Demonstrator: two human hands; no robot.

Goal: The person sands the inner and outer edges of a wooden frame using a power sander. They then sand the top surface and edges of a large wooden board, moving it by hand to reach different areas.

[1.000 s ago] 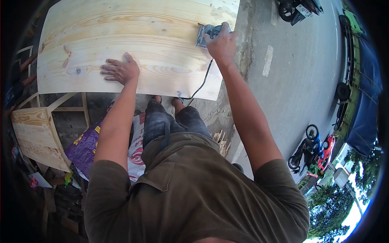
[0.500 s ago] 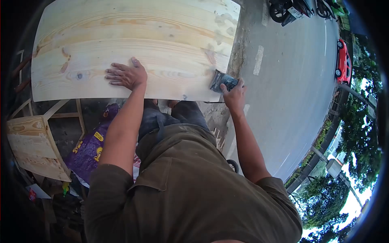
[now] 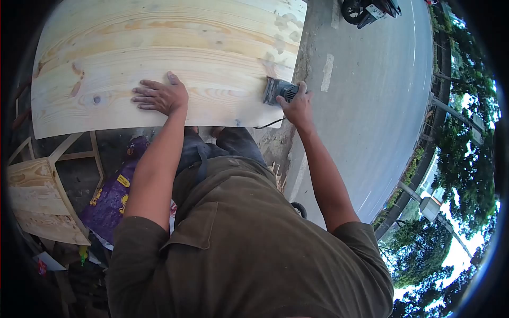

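Observation:
A broad pale wooden panel (image 3: 175, 47) with brown grain and knots lies in front of me. My left hand (image 3: 161, 97) rests flat on it near the close edge, fingers spread, holding nothing. At the panel's right side, my right hand (image 3: 298, 106) is wrapped around the back of a dusty dark electric sander (image 3: 277, 91). The sander's flat pad sits on the wood close to the right edge. Its black cord (image 3: 269, 125) shows below, by the near right corner. Grey patches (image 3: 286, 26) mark the panel's far right part.
A wooden frame piece (image 3: 42, 196) and a purple printed sack (image 3: 108, 204) stand below left. To the right runs a road (image 3: 366, 100) with a parked motorbike (image 3: 368, 11) at the top. Trees (image 3: 424, 254) line its far side.
The sander and my right hand have moved slightly up the panel's right edge, and the cord has come into clearer view. My left hand keeps its place. The red car has left the view.

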